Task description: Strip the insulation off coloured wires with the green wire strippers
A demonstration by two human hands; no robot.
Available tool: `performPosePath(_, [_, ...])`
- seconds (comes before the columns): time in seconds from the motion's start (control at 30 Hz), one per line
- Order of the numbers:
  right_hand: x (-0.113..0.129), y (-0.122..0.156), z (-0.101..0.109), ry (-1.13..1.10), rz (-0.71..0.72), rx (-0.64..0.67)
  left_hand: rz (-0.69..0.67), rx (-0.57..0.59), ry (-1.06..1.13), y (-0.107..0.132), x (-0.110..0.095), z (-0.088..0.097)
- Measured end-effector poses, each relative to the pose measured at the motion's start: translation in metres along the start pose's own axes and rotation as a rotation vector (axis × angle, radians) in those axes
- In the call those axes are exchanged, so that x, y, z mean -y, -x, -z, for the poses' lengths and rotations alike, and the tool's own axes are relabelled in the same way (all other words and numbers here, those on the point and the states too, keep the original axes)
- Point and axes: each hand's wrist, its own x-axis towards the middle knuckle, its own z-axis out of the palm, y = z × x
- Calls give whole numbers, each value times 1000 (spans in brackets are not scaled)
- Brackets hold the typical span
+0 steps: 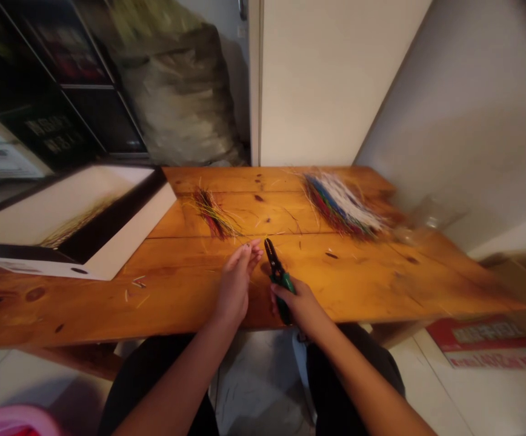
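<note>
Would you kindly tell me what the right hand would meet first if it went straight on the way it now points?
The right hand, holding green-handled wire strippers, would probably meet the left hand first, though depth is hard to judge here.

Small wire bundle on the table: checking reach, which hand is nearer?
Left. The left hand sits below and right of the wire bundle, not touching; the right hand is farther right, holding green-handled pliers.

Glossy green plastic plier grip [277, 278]

Wooden plank table [358, 284], bundle of coloured wires [340, 206], smaller wire tuft [213, 215], white box [126, 248]
</note>
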Motion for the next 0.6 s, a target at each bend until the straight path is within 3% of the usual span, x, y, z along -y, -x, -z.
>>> performPosePath(0.6, [5, 6, 0, 51, -26, -13, 11, -74, 34, 1, -5, -1])
